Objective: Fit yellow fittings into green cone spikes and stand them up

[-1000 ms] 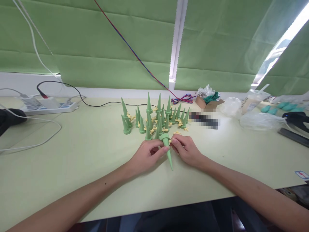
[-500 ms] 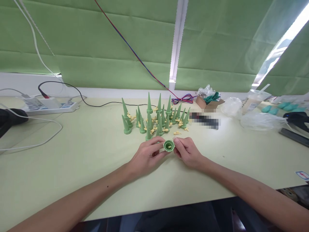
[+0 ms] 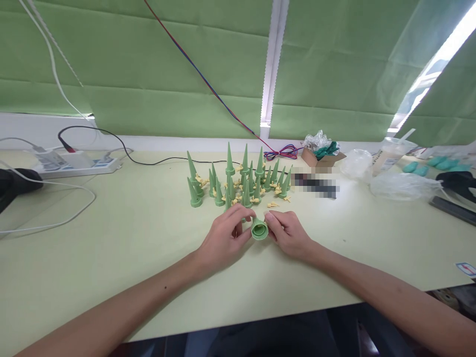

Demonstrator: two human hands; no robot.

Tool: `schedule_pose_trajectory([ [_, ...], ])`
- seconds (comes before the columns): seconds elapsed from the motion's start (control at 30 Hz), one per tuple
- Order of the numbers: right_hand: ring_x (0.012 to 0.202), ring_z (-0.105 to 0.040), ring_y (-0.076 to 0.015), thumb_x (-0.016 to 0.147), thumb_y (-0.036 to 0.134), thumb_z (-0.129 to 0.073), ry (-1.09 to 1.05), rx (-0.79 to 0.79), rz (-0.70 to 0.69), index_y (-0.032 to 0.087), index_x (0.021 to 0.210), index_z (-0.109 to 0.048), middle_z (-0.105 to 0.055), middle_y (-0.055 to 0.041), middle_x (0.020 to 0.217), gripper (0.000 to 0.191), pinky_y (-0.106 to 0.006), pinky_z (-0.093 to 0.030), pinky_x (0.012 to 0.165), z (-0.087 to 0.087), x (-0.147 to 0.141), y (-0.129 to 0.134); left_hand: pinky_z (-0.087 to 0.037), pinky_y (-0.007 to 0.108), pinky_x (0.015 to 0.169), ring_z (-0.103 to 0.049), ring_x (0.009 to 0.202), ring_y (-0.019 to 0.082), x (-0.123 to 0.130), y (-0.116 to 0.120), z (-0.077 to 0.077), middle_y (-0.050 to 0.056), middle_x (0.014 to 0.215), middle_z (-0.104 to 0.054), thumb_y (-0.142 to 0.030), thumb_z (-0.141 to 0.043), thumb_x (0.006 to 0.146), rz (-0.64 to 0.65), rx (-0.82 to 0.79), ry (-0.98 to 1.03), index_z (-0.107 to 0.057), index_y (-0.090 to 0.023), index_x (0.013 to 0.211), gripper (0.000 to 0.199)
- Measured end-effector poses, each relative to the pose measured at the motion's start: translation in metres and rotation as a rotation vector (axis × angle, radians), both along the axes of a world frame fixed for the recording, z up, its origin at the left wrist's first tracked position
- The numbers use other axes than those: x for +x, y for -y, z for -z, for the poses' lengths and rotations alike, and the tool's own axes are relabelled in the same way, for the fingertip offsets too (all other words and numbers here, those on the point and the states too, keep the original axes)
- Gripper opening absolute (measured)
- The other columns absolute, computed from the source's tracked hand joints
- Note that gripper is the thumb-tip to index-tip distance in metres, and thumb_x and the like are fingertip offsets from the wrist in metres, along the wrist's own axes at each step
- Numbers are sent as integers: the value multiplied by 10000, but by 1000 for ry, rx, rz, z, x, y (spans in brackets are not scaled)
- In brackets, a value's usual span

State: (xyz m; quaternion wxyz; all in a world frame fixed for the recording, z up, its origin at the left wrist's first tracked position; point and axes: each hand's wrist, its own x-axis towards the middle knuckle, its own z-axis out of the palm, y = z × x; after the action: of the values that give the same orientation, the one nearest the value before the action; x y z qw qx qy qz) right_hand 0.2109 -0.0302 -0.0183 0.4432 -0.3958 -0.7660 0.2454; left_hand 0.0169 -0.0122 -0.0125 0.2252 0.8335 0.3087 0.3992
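Note:
A hollow green plastic cone [image 3: 259,229] is between my two hands, its round open base tilted towards me and the tip hidden behind. My left hand [image 3: 227,232] curls at its left side, with thumb and forefinger against it. At the cone's right edge, my right hand [image 3: 289,234] is closed in a pinch; what lies between the fingertips is hidden. A bit of yellow shows inside the base. Just beyond my hands, several green cones [image 3: 195,193] stand upright with small yellow branched pieces [image 3: 273,204] lying among them.
A power strip [image 3: 78,166] with plugs and cables sits at the left. Towards the back right are a small cardboard box [image 3: 322,158], a plastic cup [image 3: 392,153], clear bags [image 3: 405,186] and teal pieces [image 3: 416,168]. A thin black cable runs behind the cones.
The cone's open base has tipped downwards and sits slightly lower. My left forefinger has lifted to the cone's upper side. My right hand has hardly moved.

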Motion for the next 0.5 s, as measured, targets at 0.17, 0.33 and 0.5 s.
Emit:
schedule_pose_trajectory([
  [0.17,485,-369,-94,1024,336,-368,-35,10,33,204,624,-382,-438,34,534,421,-233,-308,508,0,0,-1,-335,182,464,-422,494,47,1,1,-1,-27,783,-574,-268,-591,878,8,-276,12,-520,-194,906,106],
  [0.33,492,-357,-94,1025,362,-372,-89,-2,45,204,668,-399,-431,41,550,392,-234,-310,513,2,2,-2,-343,181,448,-449,484,44,2,2,-2,-13,879,-598,-330,-572,905,15,-428,112,-513,-212,981,152],
  [0.5,498,-356,-94,1025,379,-375,-111,-38,24,202,708,-433,-426,45,567,368,-237,-316,526,3,3,-2,-365,186,443,-436,414,77,3,2,-5,-55,491,-480,-487,-407,981,90,-576,122,-515,-177,770,390],
])
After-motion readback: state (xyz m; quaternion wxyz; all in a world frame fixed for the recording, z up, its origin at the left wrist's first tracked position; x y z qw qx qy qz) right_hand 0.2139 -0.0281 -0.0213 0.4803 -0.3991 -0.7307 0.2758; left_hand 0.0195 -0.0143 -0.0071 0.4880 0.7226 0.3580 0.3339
